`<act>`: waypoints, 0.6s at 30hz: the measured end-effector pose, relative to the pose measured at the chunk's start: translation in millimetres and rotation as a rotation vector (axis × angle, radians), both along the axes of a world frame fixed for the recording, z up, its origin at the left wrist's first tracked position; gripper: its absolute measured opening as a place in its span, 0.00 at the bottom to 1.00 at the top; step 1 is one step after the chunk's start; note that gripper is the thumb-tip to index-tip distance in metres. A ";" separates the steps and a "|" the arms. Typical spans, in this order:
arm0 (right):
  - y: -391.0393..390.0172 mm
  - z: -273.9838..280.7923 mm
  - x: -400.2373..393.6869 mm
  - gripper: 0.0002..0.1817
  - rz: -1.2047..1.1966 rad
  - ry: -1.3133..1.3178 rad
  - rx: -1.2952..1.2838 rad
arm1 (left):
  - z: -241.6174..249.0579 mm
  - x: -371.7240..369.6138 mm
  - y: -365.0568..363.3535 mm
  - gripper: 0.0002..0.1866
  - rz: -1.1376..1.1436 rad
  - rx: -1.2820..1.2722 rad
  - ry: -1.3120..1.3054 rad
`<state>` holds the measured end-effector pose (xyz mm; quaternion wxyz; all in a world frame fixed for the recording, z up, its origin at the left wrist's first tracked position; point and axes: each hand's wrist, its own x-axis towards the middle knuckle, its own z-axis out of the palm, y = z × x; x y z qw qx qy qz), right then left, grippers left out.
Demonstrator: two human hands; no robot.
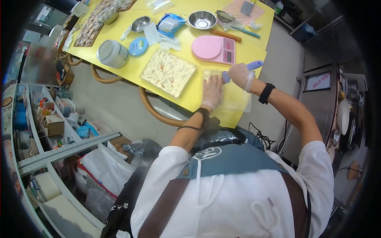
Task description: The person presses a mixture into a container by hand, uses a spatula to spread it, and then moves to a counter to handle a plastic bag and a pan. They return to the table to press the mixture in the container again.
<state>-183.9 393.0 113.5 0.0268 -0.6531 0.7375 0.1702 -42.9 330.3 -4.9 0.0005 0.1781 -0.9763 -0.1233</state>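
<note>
Both my hands wear thin clear plastic gloves. My left hand [213, 91] lies palm down, fingers stretched forward, on a see-through sheet or board [236, 100] at the table's near edge. Just to its right, my right hand [240, 75] is closed around a purple spatula-like tool [254, 64]. The handle sticks out to the right, and the purple lower end is beside my left fingers. What lies under those fingers is partly hidden. Left of my hands sits a rectangular tray of creamy white mixture with brownish bits [168, 73].
A pink kitchen scale [212, 49] stands beyond my hands, with a rolling pin [226, 35] and a steel bowl [202, 20] behind it. A large plastic jar [112, 54] is left on the yellow table [135, 73]. Stools and shelves [59, 158] are nearby.
</note>
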 end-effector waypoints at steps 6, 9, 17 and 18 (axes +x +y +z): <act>20.3 -5.2 -4.5 0.04 -0.158 -0.076 -0.116 | -14.5 -3.1 -2.0 0.31 0.018 -0.046 0.173; 9.7 -8.1 13.2 0.06 -0.061 -0.080 -0.142 | -5.7 -9.6 0.6 0.32 -0.028 -0.081 -0.007; 16.5 0.1 -10.5 0.04 -0.131 -0.093 -0.065 | -24.5 -8.3 -14.2 0.31 0.036 0.129 0.214; 10.0 2.6 -7.0 0.04 -0.104 -0.078 -0.079 | -20.4 -9.1 -13.2 0.30 0.014 0.059 0.139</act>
